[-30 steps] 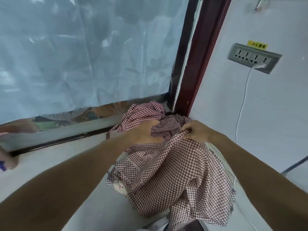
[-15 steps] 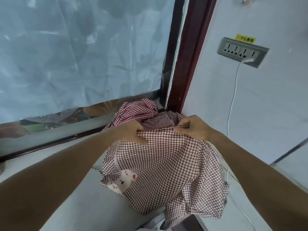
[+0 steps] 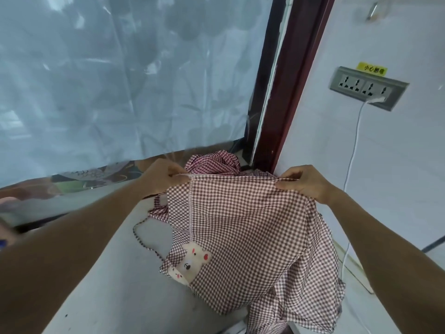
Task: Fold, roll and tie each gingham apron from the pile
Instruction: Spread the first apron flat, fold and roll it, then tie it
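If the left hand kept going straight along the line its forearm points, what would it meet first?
Probably the bunched red-and-white gingham pile in the corner just beyond the left hand, which pinches the gingham apron's top edge. Behind it stands the dark red window frame. Depth is unclear from one view.

Head-worn view, forward and downward, close over a ledge (image 3: 115,273), window (image 3: 120,80) behind

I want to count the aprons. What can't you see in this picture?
- Head view: pile mostly hidden behind the held apron.
- Apron's bottom cut off by the lower edge.
- Yellow label too blurred to read.
- Left hand and right hand cover the corners they pinch.
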Motion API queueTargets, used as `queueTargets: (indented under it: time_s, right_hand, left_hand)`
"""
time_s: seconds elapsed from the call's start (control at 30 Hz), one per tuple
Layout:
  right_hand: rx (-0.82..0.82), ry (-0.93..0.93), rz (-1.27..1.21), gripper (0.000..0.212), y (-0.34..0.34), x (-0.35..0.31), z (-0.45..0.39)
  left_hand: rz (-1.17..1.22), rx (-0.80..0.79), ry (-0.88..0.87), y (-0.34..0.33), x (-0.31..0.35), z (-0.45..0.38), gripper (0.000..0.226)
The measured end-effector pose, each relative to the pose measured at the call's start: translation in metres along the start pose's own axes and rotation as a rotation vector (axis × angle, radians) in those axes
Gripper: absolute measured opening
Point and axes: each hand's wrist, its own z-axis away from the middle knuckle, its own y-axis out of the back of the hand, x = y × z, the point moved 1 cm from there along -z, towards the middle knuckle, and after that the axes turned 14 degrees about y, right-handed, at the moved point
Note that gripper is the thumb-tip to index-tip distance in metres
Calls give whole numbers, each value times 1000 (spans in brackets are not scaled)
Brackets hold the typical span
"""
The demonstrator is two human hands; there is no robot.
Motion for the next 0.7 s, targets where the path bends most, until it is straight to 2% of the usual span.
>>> queueTargets:
  time_s: [0.1,0.2,0.27,0.3,0.43,0.53,0.6,0.7]
  right_hand:
    - [11,6,-59,12,-4,-3,-2]
    - [31,1,-100,11,-7,-8,-2]
    - [47,-9,-126,11,-8,-9,-2]
    - [55,-12,-132,9,-8,-9,-2]
    - [92,-37,-164,10,-9,-8,0]
    - [111,-41,-170,9,-9,-6,2]
    - [139,-25,-149,3,-9,-6,3]
    - [146,18,-115,6,-11,-8,1]
  left_hand:
    - [43,73,38,-5,6,2,15]
    - [56,63,27,-7,12,5,7]
    - [86,32,2,-4,11,6,27]
    - [85,49,-14,-4,9,6,30]
    - [160,112,-51,1,3,4,21]
    - [196,64,-29,7,-2,3,16]
    - [94,-7,-10,10,-4,6,13]
    - [-4,-101,-48,11,-11,8,27]
